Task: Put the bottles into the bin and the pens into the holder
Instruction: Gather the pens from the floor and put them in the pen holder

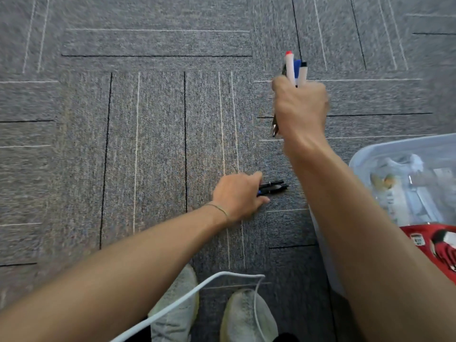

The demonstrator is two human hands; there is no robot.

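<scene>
Two hands grip slim pens (295, 70) above speckled grey carpet (148, 144).

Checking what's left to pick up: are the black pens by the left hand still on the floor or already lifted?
On the floor: the black pens lie flat on the carpet, the left hand closing over one end.

Pens (272, 188) on carpet (148, 144) centre, bin (385, 149) right of them, shoes (246, 317) nearest camera
</scene>
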